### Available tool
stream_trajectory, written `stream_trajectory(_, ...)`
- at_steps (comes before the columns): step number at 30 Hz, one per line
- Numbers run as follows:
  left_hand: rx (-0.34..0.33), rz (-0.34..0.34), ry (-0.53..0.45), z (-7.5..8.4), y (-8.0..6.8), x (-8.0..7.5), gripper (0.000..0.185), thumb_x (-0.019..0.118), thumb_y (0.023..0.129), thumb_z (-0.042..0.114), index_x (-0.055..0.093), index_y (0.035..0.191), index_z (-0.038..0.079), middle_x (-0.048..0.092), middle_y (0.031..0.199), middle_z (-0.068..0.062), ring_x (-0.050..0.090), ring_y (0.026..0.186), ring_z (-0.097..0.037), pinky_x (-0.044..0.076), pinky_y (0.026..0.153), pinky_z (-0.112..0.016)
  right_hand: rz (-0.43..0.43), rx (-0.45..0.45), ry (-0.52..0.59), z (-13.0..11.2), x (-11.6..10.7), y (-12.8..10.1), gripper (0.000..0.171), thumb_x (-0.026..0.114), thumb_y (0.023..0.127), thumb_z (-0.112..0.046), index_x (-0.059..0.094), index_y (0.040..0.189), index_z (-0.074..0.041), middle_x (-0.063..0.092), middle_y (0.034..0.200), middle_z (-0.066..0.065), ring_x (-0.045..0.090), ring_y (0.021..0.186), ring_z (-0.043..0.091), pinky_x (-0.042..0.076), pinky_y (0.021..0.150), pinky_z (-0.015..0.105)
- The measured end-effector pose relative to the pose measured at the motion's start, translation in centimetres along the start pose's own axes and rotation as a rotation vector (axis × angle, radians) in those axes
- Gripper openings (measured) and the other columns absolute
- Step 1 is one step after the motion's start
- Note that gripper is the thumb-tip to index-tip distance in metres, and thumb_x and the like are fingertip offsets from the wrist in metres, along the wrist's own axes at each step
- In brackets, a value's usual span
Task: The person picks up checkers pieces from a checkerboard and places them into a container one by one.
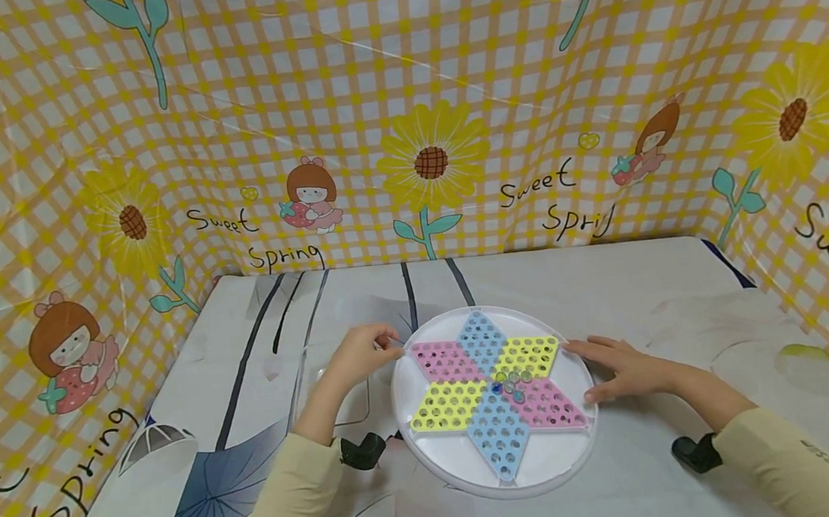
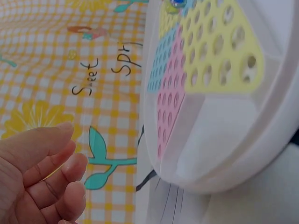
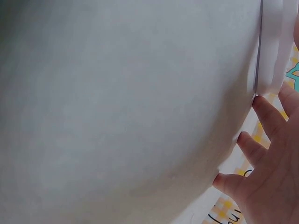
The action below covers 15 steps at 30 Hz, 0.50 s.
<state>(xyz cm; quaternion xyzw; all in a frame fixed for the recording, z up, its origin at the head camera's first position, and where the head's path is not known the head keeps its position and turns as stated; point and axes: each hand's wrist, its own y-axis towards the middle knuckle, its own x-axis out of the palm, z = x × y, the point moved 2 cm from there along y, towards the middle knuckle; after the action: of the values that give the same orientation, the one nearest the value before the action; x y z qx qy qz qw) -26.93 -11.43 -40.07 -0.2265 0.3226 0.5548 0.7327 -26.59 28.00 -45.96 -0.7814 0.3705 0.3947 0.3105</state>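
Observation:
A round white Chinese checkers board carries a star of pink, yellow and blue triangles with holes. Several glass marbles are gathered around its middle, one dark blue, others greenish or clear. My left hand is at the board's upper left rim, fingers loosely bent. In the left wrist view its thumb and fingers stand apart with nothing visible between them. My right hand is spread along the right rim, thumb and fingers straight. Its fingertips rest down by the board's edge in the right wrist view.
The table has a pale cloth with printed dark stems and a blue leaf shape. A faint clear outline with rounded corners shows beneath the left forearm. Yellow checked curtains with sunflowers enclose the back and sides.

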Motion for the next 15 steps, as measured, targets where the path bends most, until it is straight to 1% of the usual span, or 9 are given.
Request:
stream_trajectory(6,0.036,-0.041,0.017,1.3,0.3,1.4,0.021,0.065,0.084,0.017,0.064,0.101,0.006,0.058,0.080,-0.001,0.049,0.069,-0.013,0.041,0.056,-0.022,0.000,0.001,0.000,0.2,0.1,0.0,0.082,0.069,0.076,-0.041,0.031,0.138,-0.004,0.029,0.142,0.026,0.015,0.127,0.054,0.014,0.092,0.073)
stream_trajectory(12,0.097,-0.063,0.060,2.5,0.5,2.9,0.023,0.066,0.083,0.019,0.065,0.101,0.006,0.058,0.078,0.000,0.046,0.065,-0.011,0.037,0.053,-0.020,-0.007,0.005,0.005,0.1,0.0,0.0,0.083,0.069,0.076,-0.041,0.031,0.138,-0.003,0.028,0.142,0.028,0.014,0.127,0.054,0.013,0.092,0.073)
stream_trajectory(15,0.106,-0.082,0.076,2.9,0.6,3.6,0.024,0.067,0.083,0.021,0.065,0.102,0.006,0.057,0.078,0.002,0.046,0.066,-0.010,0.037,0.054,-0.019,-0.009,0.005,0.008,0.1,0.0,0.0,0.083,0.069,0.076,-0.041,0.031,0.138,-0.002,0.028,0.141,0.029,0.014,0.127,0.054,0.013,0.092,0.073)
